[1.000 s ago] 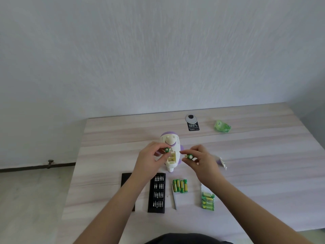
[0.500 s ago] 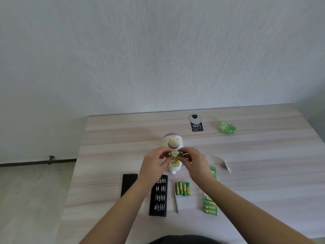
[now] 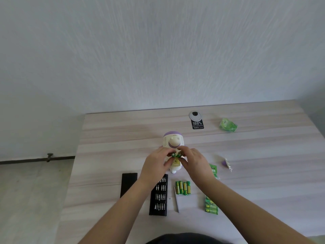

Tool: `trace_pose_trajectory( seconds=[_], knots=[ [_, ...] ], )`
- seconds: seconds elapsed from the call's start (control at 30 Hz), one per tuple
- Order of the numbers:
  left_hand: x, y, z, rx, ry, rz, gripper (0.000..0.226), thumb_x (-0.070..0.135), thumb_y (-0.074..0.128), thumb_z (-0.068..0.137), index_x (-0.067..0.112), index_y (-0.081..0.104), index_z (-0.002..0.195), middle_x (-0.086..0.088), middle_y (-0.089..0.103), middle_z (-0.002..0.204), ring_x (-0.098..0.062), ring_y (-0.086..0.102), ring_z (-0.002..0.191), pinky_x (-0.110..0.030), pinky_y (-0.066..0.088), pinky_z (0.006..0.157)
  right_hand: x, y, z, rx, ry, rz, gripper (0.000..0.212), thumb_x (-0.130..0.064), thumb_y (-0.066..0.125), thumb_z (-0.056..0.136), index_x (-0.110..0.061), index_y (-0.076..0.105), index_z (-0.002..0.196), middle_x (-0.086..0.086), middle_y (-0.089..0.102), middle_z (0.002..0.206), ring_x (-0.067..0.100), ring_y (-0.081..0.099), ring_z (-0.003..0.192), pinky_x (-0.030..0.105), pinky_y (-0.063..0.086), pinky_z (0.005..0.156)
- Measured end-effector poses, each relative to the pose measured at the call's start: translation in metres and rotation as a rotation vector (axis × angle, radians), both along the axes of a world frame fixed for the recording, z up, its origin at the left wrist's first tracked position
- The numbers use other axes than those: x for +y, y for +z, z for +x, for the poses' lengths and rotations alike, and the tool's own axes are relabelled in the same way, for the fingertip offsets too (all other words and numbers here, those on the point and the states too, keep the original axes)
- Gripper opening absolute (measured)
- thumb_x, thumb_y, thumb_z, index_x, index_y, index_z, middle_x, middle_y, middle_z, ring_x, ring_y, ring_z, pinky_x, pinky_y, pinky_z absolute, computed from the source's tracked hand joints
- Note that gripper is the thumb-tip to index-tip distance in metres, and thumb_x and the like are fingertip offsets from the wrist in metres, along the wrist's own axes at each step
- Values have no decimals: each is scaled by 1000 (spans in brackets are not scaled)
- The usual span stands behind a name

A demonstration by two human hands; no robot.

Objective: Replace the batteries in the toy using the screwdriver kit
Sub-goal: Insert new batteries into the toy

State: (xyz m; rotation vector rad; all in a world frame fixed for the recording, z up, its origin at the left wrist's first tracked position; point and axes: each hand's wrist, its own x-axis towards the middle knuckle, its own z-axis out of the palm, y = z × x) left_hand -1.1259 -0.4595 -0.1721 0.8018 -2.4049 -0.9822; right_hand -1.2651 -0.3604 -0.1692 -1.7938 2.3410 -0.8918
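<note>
The toy is lying mid-table, light rigid plastic, likely to slide unless steadied at its body. Left hand and right hand are each pinching a small, slick green battery over its open compartment.

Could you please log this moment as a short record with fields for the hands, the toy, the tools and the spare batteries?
left hand: pinches a green battery over the toy
right hand: pinches a second green battery beside the first
toy: white and purple, lying on the table, battery bay open
bit tray: black, near the left forearm
loose batteries: four side by side
battery pack: green, near the table edge
</note>
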Motion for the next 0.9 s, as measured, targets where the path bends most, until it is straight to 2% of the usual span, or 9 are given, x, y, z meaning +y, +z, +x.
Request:
trace_pose_trajectory(
  seconds=[0.17,0.27,0.4,0.5,0.57,0.63,0.8,0.9],
  knots=[
    [0,-2,1,-41,2,-29,26,18,68,86,21,65,112,5,69,102,-15,64,90,-37,54,80,0,-3,-3,99,19,-1,36,-2,87,60,-12,63,85,0,64,66,23,60,60,26,47,49],
    [2,-1,0,-60,37,-60,32,19,69,86,19,64,118,3,71,100,-18,65,89,-32,53,79,0,-8,-3,102,28,9,35,-3,86,61,-13,63,85,0,64,67,23,58,59,30,48,51],
    [2,1,-1,-62,12,-202,28,12,81,73,18,70,98,6,71,86,-15,64,77,-22,46,71,-2,-11,-4,99,21,8,33,-5,86,61,-14,63,82,0,62,65,23,56,57,28,45,53],
    [2,-3,-2,-68,1,-225,20,13,80,72,17,71,90,4,71,85,-18,63,83,-24,47,79,-3,-11,-4,100,13,15,29,-6,86,62,-13,65,81,0,62,66,23,56,58,29,46,53],
    [2,-9,-2,-69,20,-204,16,16,76,75,17,71,90,3,67,88,-17,56,87,-25,46,81,-4,-11,-2,106,8,26,28,-5,85,62,-14,65,81,0,61,67,24,57,59,30,47,53],
    [1,-12,-4,-82,40,-182,18,16,78,74,17,71,91,3,61,88,-18,52,84,-27,46,75,-5,-11,-1,121,5,27,28,-5,84,62,-14,65,80,0,61,68,23,56,60,30,47,54],
    [0,-9,-4,-103,31,-168,24,15,81,71,16,72,93,1,58,88,-20,55,82,-29,48,72,-6,-14,-2,151,-1,19,29,-8,86,60,-16,68,80,-1,61,70,22,56,62,30,48,55],
    [-1,-12,-2,-126,27,-156,33,17,81,72,17,69,103,2,59,94,-19,55,87,-25,45,76,-3,-14,-1,149,-32,51,36,-10,86,59,-17,70,91,-2,64,74,23,59,65,32,50,55]
  ],
)
